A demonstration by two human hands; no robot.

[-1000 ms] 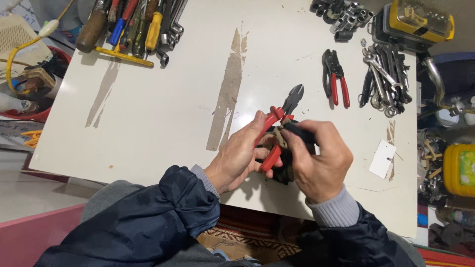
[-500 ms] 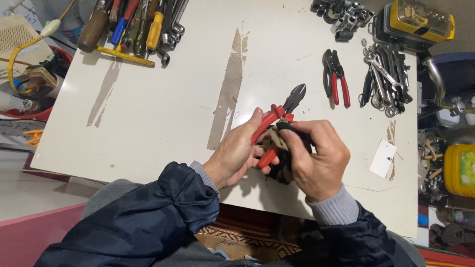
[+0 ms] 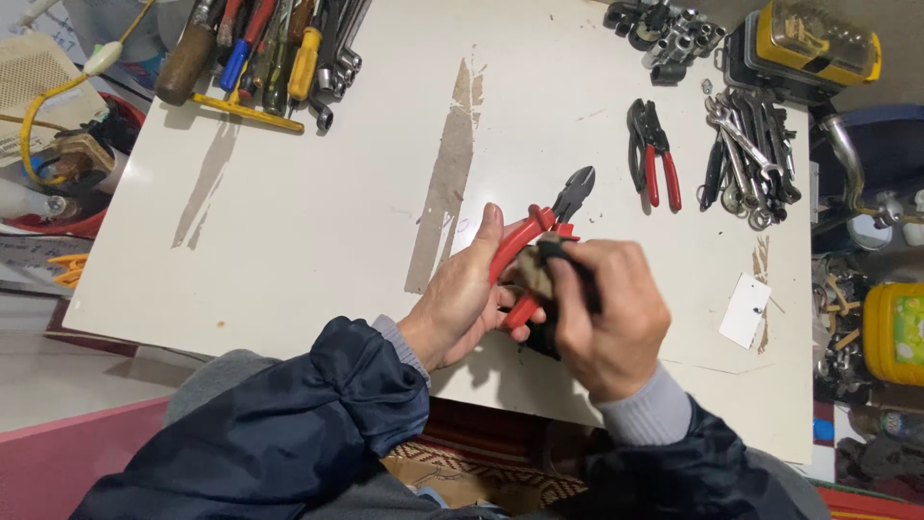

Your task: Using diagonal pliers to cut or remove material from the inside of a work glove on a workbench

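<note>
Head view looks down on a white desk point(image 3: 318, 241) with worn brown streaks where the paint is scraped. Over its near edge, the left hand point(image 3: 462, 303) grips red-handled cutters point(image 3: 539, 231), thumb laid along one handle, the dark jaws pointing up and away. The right hand point(image 3: 611, 318) is clenched around a black thing pressed against those handles; what it is I cannot tell.

Along the far left edge lies a row of screwdrivers point(image 3: 260, 48) with a yellow bar beneath them. Further right on the desk rest red-handled pliers point(image 3: 654, 149), just beside a heap of wrenches point(image 3: 751, 159). Sockets point(image 3: 664, 29) sit at the far edge near a yellow case point(image 3: 818, 43). A white card point(image 3: 746, 308) lies near the right edge. Clutter fills the floor on both sides.
</note>
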